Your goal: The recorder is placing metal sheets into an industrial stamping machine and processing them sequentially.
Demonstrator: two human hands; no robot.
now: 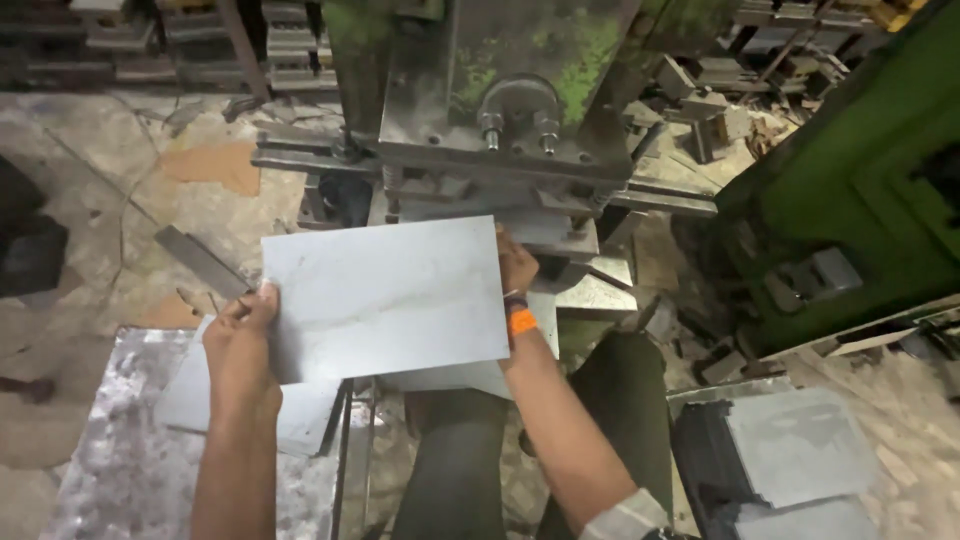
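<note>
I hold a flat grey metal sheet [385, 295] level in front of me with both hands. My left hand [240, 340] grips its left edge, thumb on top. My right hand [515, 265] grips the right edge, and an orange band sits on that wrist. The sheet hangs just in front of the press machine [500, 110], a worn green and grey body with a U-bolt on its face. Under the sheet lies another pale sheet [540, 340] on the press bed. My legs in dark trousers show below.
A stack of metal sheets [130, 460] lies at lower left. More cut sheets [800, 445] rest on a dark stack at lower right. A green machine body [860, 170] stands on the right. Scrap pieces and a flat bar [200, 260] litter the concrete floor.
</note>
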